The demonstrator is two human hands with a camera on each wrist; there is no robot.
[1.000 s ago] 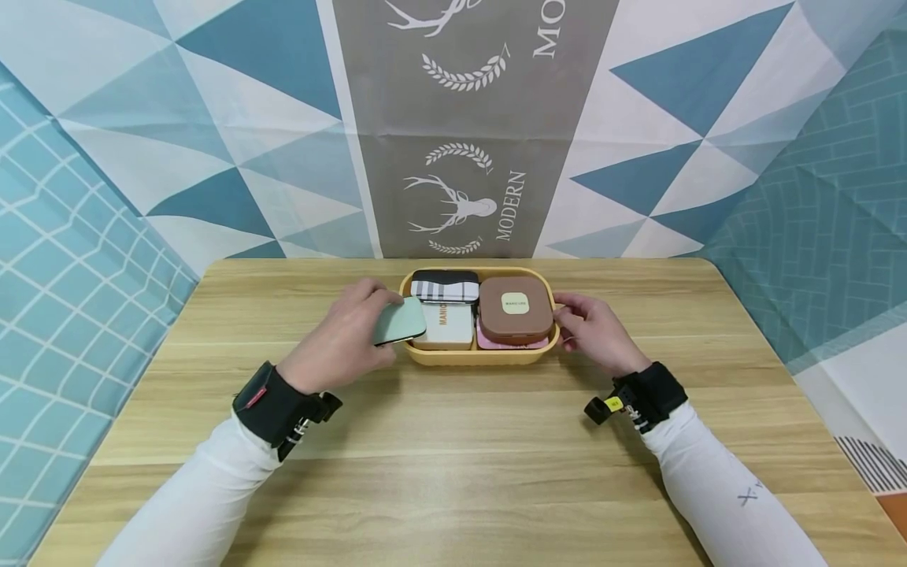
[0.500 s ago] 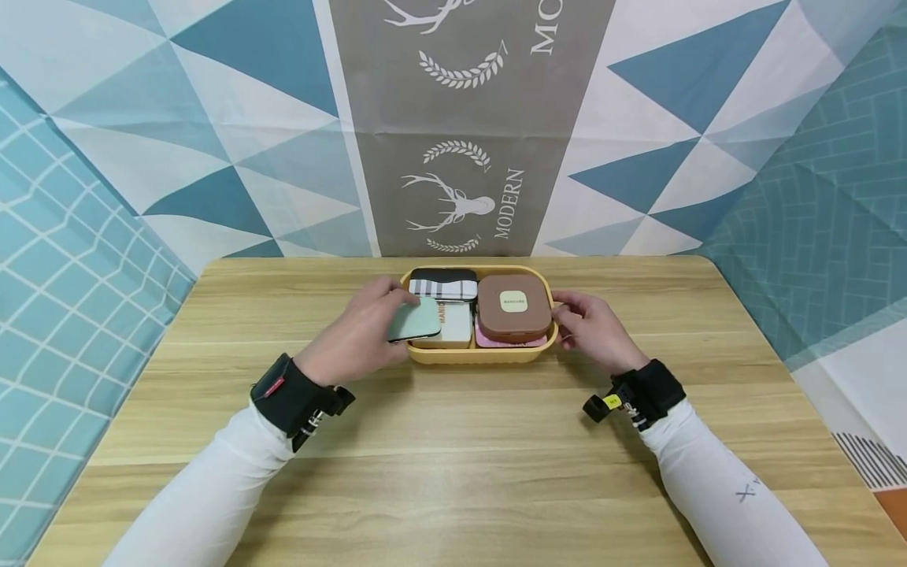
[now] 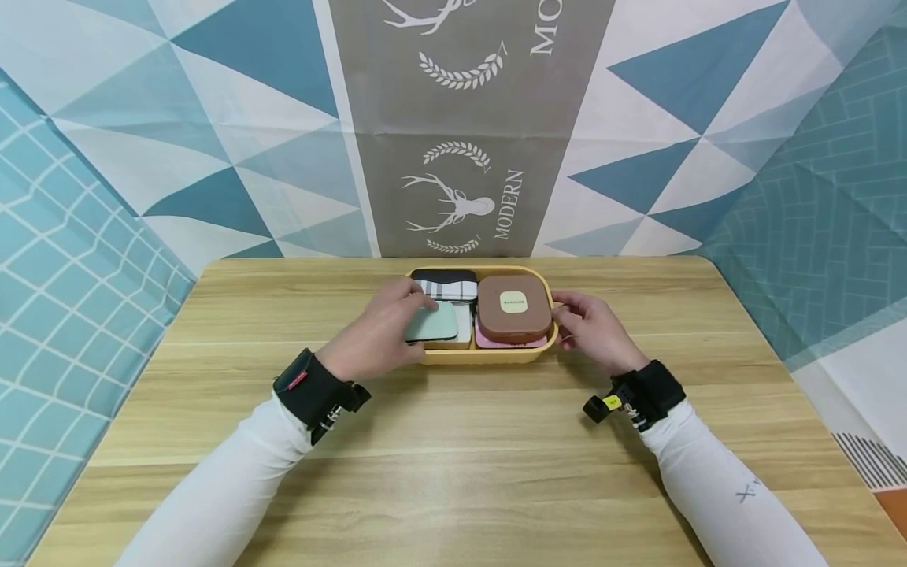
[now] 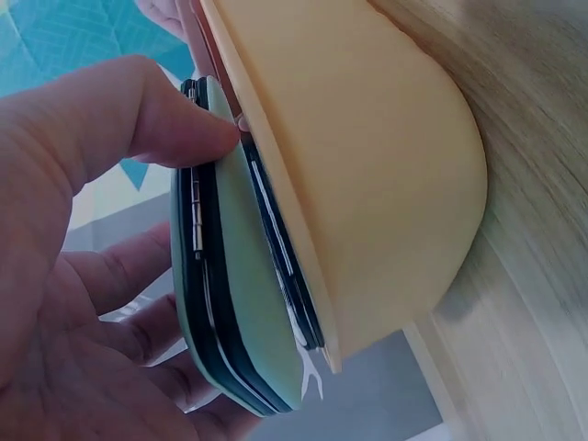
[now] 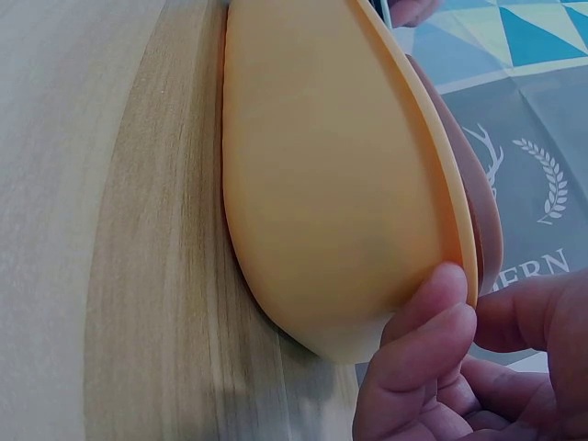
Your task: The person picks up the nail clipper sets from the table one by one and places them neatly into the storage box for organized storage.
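Observation:
In the head view a yellow-orange storage basket (image 3: 489, 357) stands at the table's back edge. My left hand (image 3: 379, 331) holds a mint-green case (image 3: 435, 323) over the basket's left half, above a white box (image 3: 464, 321). The left wrist view shows the hinged edge of this green case (image 4: 248, 276), with the thumb on one side and fingers on the other, beside the basket rim. At the basket's right end my right hand (image 3: 595, 331) pinches its rim, thumb on one side and fingers outside the wall (image 5: 340, 184).
Inside the basket lie a black-and-white plaid case (image 3: 446, 287) at the back left and a brown rounded case (image 3: 513, 323) on a pink item (image 3: 506, 344) at the right. The wooden table (image 3: 453, 457) meets a patterned cloth wall (image 3: 298, 173) behind.
My left hand has carried the green case rightward, from the basket's left edge to over the white box. The right hand has stayed at the rim, and the basket has hardly moved.

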